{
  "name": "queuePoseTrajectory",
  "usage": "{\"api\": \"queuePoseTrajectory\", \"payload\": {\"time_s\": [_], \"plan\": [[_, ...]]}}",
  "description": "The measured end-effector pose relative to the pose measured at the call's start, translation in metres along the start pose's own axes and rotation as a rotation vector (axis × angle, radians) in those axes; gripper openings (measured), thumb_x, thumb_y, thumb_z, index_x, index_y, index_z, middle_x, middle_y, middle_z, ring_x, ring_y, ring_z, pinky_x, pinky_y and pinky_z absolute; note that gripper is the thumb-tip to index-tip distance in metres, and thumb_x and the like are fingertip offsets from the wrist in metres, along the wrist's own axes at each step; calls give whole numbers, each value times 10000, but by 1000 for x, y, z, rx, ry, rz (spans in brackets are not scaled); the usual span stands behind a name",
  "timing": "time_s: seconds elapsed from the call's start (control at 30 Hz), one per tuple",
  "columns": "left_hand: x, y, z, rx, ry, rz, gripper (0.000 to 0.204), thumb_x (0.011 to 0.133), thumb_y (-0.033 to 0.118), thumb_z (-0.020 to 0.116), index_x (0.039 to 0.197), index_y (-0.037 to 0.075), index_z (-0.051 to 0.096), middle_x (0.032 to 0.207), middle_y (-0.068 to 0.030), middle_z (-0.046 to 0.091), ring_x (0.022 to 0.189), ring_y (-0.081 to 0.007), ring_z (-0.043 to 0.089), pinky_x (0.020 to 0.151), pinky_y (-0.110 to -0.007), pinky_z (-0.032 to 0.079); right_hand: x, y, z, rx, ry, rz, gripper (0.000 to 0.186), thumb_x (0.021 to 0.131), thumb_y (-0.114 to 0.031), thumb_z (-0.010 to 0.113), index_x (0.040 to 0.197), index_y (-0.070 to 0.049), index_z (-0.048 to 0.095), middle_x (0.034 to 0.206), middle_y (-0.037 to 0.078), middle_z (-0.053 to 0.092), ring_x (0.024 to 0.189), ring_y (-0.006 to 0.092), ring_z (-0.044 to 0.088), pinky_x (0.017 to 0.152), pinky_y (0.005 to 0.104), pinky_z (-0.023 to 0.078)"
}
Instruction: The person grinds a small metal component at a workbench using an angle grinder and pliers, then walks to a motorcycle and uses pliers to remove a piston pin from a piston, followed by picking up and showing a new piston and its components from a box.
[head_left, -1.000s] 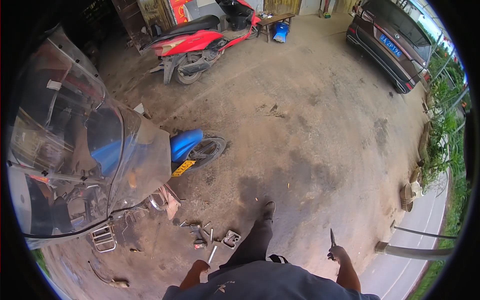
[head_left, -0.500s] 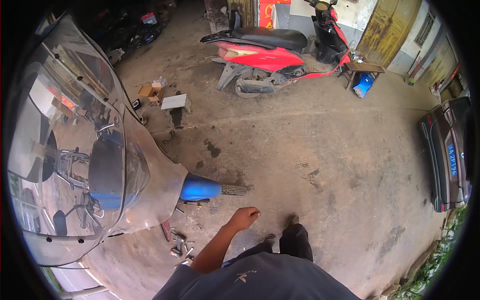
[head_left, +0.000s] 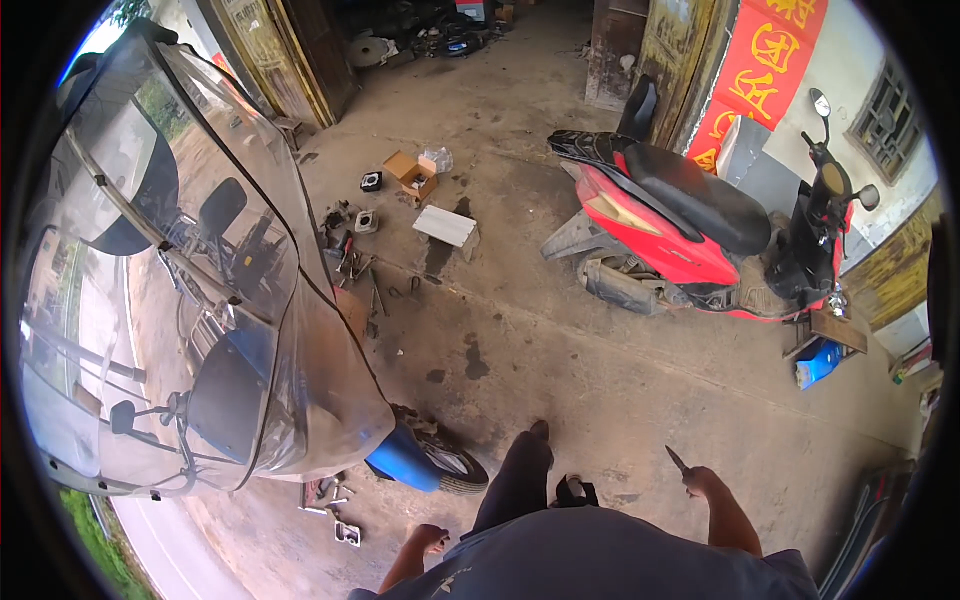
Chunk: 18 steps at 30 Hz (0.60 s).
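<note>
My right hand, low on the right, is closed on a slender dark pointed tool. My left hand hangs beside my body with curled fingers; whether anything is in them is unclear. Ahead of it, left of my feet, metal tools and parts lie on the ground beside a blue motorbike under a clear rain canopy.
A red scooter stands ahead right, near a bench with a blue panel. An open garage doorway is ahead; a cardboard box, white board and parts lie before it. A dark car is at lower right.
My view has swung left toward the garage doorway, moving the scooter rightward. My left hand, raised forward half a second ago, has dropped back beside my body; my right hand shows again.
</note>
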<state>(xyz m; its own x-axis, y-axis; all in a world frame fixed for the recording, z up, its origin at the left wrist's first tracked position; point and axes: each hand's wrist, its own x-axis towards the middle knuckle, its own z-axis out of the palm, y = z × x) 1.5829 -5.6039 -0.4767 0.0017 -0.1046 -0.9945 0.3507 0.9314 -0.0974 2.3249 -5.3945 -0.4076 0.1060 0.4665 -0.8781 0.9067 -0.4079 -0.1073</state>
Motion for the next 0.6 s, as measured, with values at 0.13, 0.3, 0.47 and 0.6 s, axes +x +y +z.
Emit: {"api": "queuePoseTrajectory", "payload": {"time_s": [0.13, 0.3, 0.47, 0.6], "plan": [[4, 54, -27, 28, 89, 46, 324, 936, 330, 628, 1034, 46, 749, 962, -186, 755, 797, -311, 736, 707, -422, 574, 58, -241, -177, -324, 274, -261, 311, 967, -344, 556, 1025, -75, 701, 941, 194, 742, 807, 346, 731, 734, 452, 572], [2, 182, -111, 12, 261, 184, 359, 944, 377, 626, 972, 41, 750, 943, -198, 748, 801, -343, 729, 725, -445, 569, 176, -530, -242, -265, 261, -645, 314, 970, -374, 596, 1086, -96, 683, 911, 182, 729, 862, 383, 710, 777, 469, 547], [-33, 315, -228, 329, 744, 457, 411, 953, 425, 624, 911, 36, 751, 924, -210, 740, 805, -374, 722, 743, -468, 564, 239, -797, -225, -218, -130, -672, 392, 961, -422, 618, 1104, -62, 675, 1015, 233, 723, 969, 426, 689, 840, 507, 535], [-173, 435, -334, -353, 747, 378, 519, 953, 497, 635, 793, 12, 725, 783, -234, 697, 797, -443, 686, 738, -525, 527, 213, -974, -239, -524, -226, -872, 419, 970, -432, 605, 1112, -44, 675, 1021, 229, 719, 985, 419, 688, 850, 505, 535]]}}
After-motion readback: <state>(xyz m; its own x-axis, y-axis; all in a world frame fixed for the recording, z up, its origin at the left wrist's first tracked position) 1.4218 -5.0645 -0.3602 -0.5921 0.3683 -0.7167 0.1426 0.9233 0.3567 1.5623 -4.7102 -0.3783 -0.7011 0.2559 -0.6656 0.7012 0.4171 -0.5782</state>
